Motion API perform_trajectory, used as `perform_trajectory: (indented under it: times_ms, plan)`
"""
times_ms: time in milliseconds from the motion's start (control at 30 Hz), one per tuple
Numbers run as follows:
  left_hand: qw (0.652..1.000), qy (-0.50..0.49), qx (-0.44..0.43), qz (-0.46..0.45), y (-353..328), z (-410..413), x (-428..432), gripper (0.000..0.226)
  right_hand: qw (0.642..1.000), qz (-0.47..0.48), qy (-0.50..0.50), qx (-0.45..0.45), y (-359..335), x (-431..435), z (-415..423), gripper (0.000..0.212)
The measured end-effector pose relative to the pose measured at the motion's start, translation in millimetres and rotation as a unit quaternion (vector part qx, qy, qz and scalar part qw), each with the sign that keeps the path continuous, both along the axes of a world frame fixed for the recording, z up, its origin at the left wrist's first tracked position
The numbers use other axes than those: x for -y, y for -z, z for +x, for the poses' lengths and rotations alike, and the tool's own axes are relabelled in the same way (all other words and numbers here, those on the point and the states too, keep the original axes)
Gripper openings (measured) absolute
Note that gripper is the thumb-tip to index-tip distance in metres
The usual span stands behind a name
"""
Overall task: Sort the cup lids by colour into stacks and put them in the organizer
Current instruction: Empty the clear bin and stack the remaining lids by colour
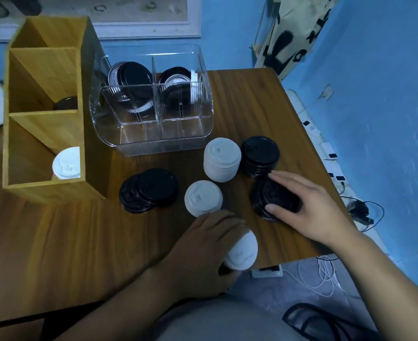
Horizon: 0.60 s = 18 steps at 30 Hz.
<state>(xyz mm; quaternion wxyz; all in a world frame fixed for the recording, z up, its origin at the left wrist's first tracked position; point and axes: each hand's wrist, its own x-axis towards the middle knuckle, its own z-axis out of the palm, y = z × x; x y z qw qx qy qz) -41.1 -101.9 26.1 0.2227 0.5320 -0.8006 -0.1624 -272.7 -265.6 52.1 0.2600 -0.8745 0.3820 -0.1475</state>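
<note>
Lower centre: left hand (209,252) curled round white lid stack (242,252); right hand (308,212), centre right, grips black lid stack (273,196) on surface (80,242).

The left hand (203,252) curled its fingers (230,219) round a white lid stack (242,252), forearm reaching in from below. The right hand (311,215) gripped a black lid stack (274,195) between thumb and spread fingers.

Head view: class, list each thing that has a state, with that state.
Left hand: grips white plastic lid stack.
Right hand: grips black plastic lid stack.
Tall white lid stack: upright, untouched.
Spread black lid stack: slumped, untouched.
Bamboo compartment organizer: open-topped, white lid inside.
</note>
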Motion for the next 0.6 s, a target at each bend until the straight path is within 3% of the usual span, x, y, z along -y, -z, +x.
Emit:
perform_trajectory:
  times_ms: [200, 600]
  plan:
    - [0.999, 0.007, 0.044, -0.014, 6, 6, 11, 0.064, 1.000, 0.007, -0.017, -0.023, 3, 4, 4, 0.069]
    - [1.000, 0.013, -0.013, -0.024, 19, 4, 5, 0.053, 0.998, 0.002, -0.016, -0.063, 2, 5, 10, 0.061]
